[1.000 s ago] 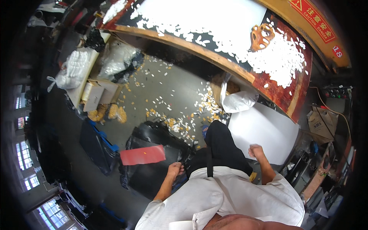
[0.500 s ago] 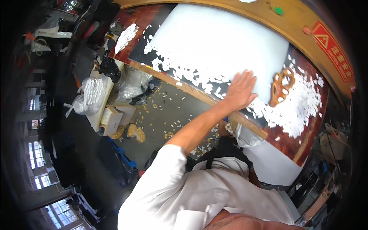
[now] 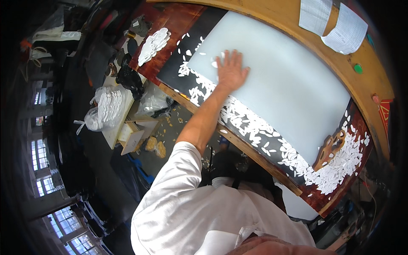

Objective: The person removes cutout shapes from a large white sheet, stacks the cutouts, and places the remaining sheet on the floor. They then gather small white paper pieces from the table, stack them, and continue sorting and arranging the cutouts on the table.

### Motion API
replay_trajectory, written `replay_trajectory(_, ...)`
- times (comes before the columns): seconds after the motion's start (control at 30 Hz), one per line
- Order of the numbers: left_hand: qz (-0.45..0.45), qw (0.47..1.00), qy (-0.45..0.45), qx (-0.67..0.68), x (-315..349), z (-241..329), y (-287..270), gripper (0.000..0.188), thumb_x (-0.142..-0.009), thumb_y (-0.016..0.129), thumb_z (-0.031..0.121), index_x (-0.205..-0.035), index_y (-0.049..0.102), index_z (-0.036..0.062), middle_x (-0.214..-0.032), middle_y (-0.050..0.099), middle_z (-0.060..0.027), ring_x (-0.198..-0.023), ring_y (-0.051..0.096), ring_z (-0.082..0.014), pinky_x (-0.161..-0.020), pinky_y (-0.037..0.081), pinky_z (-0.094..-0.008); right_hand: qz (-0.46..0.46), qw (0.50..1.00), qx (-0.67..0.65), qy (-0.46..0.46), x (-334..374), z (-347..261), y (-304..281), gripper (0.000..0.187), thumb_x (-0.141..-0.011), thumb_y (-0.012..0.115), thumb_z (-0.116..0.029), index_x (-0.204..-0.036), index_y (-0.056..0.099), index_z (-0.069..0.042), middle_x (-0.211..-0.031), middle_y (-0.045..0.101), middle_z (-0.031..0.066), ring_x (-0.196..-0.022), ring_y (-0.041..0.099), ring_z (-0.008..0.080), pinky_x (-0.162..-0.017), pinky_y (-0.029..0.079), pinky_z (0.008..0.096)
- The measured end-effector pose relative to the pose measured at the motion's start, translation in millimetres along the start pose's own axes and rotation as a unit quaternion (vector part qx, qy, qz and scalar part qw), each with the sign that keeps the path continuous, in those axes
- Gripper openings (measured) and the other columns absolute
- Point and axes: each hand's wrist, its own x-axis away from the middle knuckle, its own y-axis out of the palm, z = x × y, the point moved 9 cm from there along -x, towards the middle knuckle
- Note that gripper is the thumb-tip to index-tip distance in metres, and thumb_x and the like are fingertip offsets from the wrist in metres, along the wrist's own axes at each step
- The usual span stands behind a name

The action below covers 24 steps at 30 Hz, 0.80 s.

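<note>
My left hand (image 3: 231,72) lies palm down with its fingers spread on the upper left part of a large whitish board (image 3: 276,85). A few small white pieces (image 3: 213,64) lie by its fingertips. Many more white pieces (image 3: 242,117) are strewn along the board's near edge, on a black surface. At the board's right corner, a brown frame with several round openings (image 3: 330,148) rests beside a heap of white pieces (image 3: 340,168). My right hand is out of sight.
A stack of white flat pieces (image 3: 154,46) sits at the table's far left. A yellow machine beam (image 3: 272,12) curves along the back, with papers (image 3: 346,32) and a green button (image 3: 358,68). A side shelf (image 3: 131,140) holds a plastic bag of white pieces (image 3: 106,108).
My left hand has moved left across the board, from its near right part to its upper left part. The view has shifted too, and papers now show on the beam.
</note>
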Motion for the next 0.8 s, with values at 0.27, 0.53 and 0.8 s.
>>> replay_trajectory(0.27,0.079,0.939,-0.332,0.045,13.3,-192.2,-30.8,0.075,-0.1,0.053,0.05,-0.153,0.043,-0.0012,-0.163,0.037,-0.0248,-0.154,0.024,-0.0496,-0.121,0.017,-0.0714,-0.003,1.0,-0.017,0.008,34.5,18.3,148.6,0.02,-0.092,0.062,-0.019,-0.087,0.073,-0.004,-0.078,0.07,0.0191,-0.072,0.066,0.0378,-0.063,0.053,0.0478)
replay_trajectory(0.53,0.05,0.986,-0.133,0.09,13.5,-206.5,-21.8,0.07,-0.099,0.06,0.039,-0.153,0.043,-0.002,-0.16,0.04,-0.0286,-0.152,0.03,-0.0494,-0.121,0.02,-0.0694,0.034,0.998,-0.049,0.024,58.9,65.6,193.4,0.021,-0.092,0.061,-0.021,-0.09,0.074,-0.004,-0.08,0.071,0.0209,-0.074,0.067,0.041,-0.065,0.054,0.0496)
replay_trajectory(0.8,-0.008,0.915,0.159,0.371,113.5,-6.1,-49.3,0.039,-0.099,0.062,0.007,-0.137,0.059,-0.0051,-0.134,0.063,-0.0281,-0.12,0.063,-0.0424,-0.1,0.052,-0.0444,0.16,0.987,-0.016,0.024,150.7,295.6,97.2,0.023,-0.091,0.061,-0.022,-0.092,0.075,-0.004,-0.082,0.071,0.0226,-0.077,0.067,0.0442,-0.068,0.054,0.0514)
